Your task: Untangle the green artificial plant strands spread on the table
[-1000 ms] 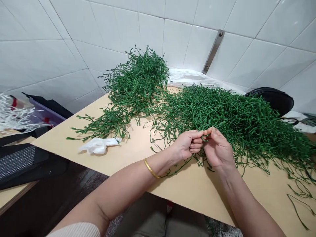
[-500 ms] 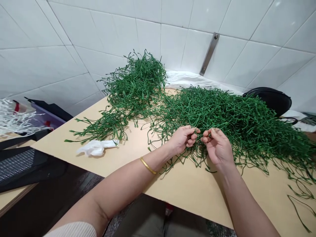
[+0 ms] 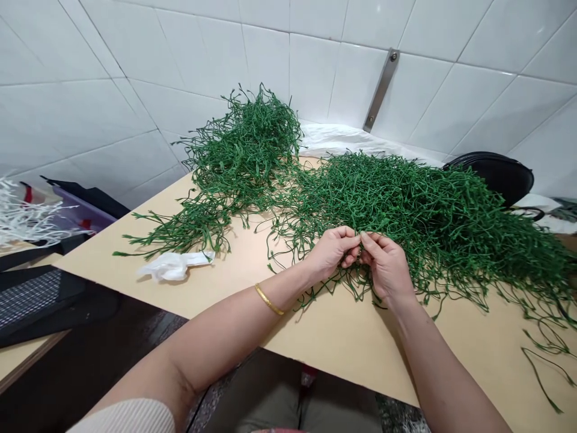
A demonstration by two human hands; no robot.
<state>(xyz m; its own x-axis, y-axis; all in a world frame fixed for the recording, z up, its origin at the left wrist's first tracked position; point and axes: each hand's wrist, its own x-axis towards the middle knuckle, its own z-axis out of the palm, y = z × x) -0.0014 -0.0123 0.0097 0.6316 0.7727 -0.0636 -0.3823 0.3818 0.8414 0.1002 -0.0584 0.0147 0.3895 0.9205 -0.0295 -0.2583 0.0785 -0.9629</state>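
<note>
My left hand [image 3: 334, 251] and my right hand [image 3: 386, 264] meet at the front edge of a big heap of thin green cords [image 3: 396, 192] with small knotted or tufted ends. Both hands are closed in a pinch, fingertips touching or nearly so, on what looks like a green cord; most of it is hidden by the fingers. Loose strands hang and lie below the hands on the tabletop [image 3: 333, 349]. A second green pile [image 3: 252, 144] rises at the back left, with a flatter bunch [image 3: 184, 225] spreading from it toward the left.
A crumpled white plastic piece [image 3: 174, 266] lies left on the table. At the back right stands a black rounded case [image 3: 496, 174]. White cords [image 3: 27, 216] and a black mesh item [image 3: 36, 300] are at far left. A metal bracket [image 3: 381, 90] is fixed to the tiled wall.
My right hand has moved left, closing the small gap to my left hand, so the fingertips now come together. The view has shifted slightly.
</note>
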